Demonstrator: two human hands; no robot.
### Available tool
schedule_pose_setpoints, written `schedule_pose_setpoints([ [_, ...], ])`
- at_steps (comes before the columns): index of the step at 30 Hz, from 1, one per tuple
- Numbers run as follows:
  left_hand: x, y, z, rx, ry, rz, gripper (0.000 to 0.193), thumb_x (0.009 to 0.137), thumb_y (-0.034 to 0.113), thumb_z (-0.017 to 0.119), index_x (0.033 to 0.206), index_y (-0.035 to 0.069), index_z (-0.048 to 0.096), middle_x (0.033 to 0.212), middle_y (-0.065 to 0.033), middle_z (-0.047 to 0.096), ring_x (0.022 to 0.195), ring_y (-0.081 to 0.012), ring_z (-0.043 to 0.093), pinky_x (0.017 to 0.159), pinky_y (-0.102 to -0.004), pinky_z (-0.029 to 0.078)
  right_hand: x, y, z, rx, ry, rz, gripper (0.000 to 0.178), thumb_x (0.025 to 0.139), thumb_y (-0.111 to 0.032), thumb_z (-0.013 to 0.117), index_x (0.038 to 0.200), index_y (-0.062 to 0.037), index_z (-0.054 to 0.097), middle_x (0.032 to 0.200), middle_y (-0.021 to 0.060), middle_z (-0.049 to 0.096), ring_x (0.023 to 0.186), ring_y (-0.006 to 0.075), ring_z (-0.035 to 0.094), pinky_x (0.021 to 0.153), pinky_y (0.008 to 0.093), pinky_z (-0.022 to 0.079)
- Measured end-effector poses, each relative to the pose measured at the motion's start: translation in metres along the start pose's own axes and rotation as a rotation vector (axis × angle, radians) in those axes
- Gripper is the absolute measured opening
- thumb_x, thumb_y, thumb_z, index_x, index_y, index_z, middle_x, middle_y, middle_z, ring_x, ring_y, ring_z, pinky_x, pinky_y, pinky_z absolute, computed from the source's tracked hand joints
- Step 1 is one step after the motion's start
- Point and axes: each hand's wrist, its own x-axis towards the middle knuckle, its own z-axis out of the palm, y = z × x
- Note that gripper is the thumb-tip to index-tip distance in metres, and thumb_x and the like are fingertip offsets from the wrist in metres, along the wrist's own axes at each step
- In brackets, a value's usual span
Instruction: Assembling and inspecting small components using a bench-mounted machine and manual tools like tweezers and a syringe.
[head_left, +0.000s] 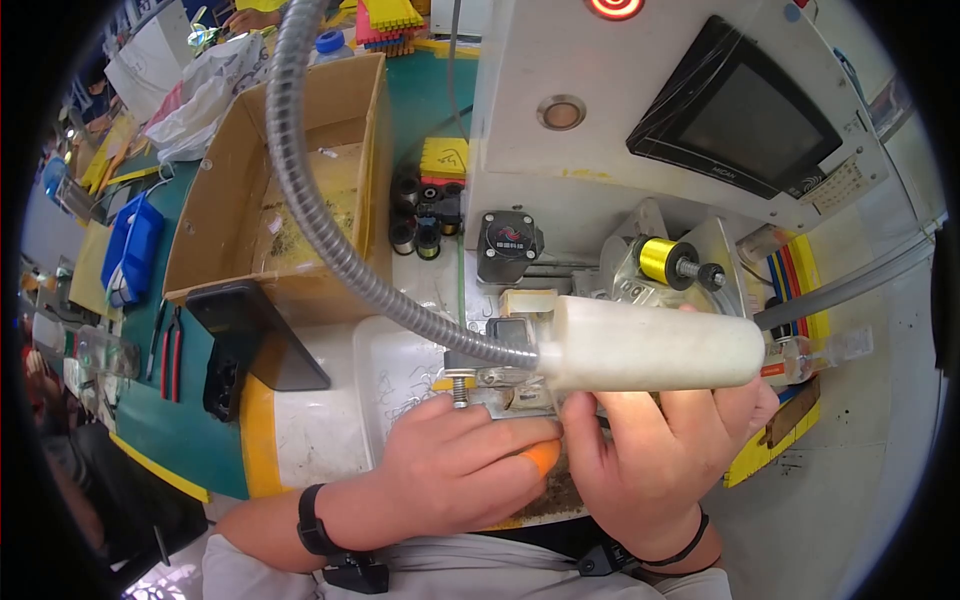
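My left hand [465,465] is closed at the front of a small bench machine, its fingers curled together. An orange piece [543,457] shows at its fingertips; whether it is a finger cover or a held part I cannot tell. Beside it, my right hand [655,465] has its thumb and forefinger bent in toward the left fingertips. Whatever they pinch is hidden. A white lamp head [655,345] on a grey gooseneck [320,235] covers the right fingertips. Behind the left knuckles stands a spring-loaded screw [460,388], next to a white tray [385,365] with thin wire bits.
The machine housing [560,60] carries a dark screen [750,120]. A yellow wire spool [668,262] and a black motor [508,245] sit below it. At left are a cardboard box [225,215], a propped phone [265,335], red-handled pliers [171,355] and a blue bin [132,250].
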Motion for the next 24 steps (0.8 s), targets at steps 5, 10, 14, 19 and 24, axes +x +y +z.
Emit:
schedule_pose_setpoints([
  [5, 0.000, -0.002, 0.000, 0.028, -0.033, -0.005, 0.018, 0.074, 0.019, 0.078, 0.087, 0.016, 0.067, 0.112, 0.0040, 0.075, 0.060, -0.0100, 0.053, 0.056, -0.0298, 0.035, 0.000, 0.000, -0.001, 0.005, -0.009, 0.003, 0.034, 0.064, -0.019, 0.082, 0.098, -0.0174, 0.083, 0.117, 0.0102, 0.073, 0.117, 0.0351, 0.061, 0.092, 0.0458, 0.033],
  [10, 0.004, -0.001, -0.002, 0.001, -0.030, -0.038, 0.023, 0.067, 0.010, 0.083, 0.087, 0.013, 0.071, 0.103, 0.0012, 0.079, 0.058, -0.0127, 0.057, 0.056, -0.0310, 0.036, 0.000, 0.001, -0.003, 0.006, -0.016, -0.001, 0.035, 0.064, -0.019, 0.082, 0.099, -0.0178, 0.084, 0.117, 0.0096, 0.073, 0.117, 0.0345, 0.061, 0.092, 0.0454, 0.033],
  [14, 0.003, 0.001, -0.009, 0.036, -0.064, -0.064, 0.021, 0.068, 0.010, 0.082, 0.087, 0.013, 0.073, 0.104, 0.0015, 0.080, 0.061, -0.0111, 0.060, 0.057, -0.0309, 0.035, -0.001, 0.001, 0.000, 0.012, 0.001, 0.008, 0.033, 0.066, -0.019, 0.083, 0.099, -0.0193, 0.084, 0.115, 0.0074, 0.073, 0.117, 0.0330, 0.060, 0.092, 0.0455, 0.033],
  [19, -0.002, -0.003, -0.012, 0.071, -0.057, -0.058, 0.021, 0.069, 0.010, 0.082, 0.088, 0.013, 0.074, 0.105, 0.0022, 0.080, 0.060, -0.0109, 0.059, 0.057, -0.0304, 0.035, -0.020, 0.006, 0.000, 0.153, 0.131, -0.077, 0.026, 0.078, -0.028, 0.081, 0.103, -0.0287, 0.076, 0.110, -0.0080, 0.067, 0.106, 0.0196, 0.060, 0.087, 0.0387, 0.036],
  [24, -0.002, -0.002, -0.009, 0.082, -0.028, -0.063, 0.015, 0.073, 0.015, 0.078, 0.078, 0.015, 0.064, 0.108, 0.0053, 0.077, 0.058, -0.0121, 0.050, 0.060, -0.0298, 0.036, -0.107, 0.031, 0.009, 0.443, 0.091, -0.222, 0.034, 0.085, -0.043, 0.082, 0.115, -0.0292, 0.074, 0.102, -0.0075, 0.058, 0.091, 0.0173, 0.056, 0.081, 0.0360, 0.040],
])
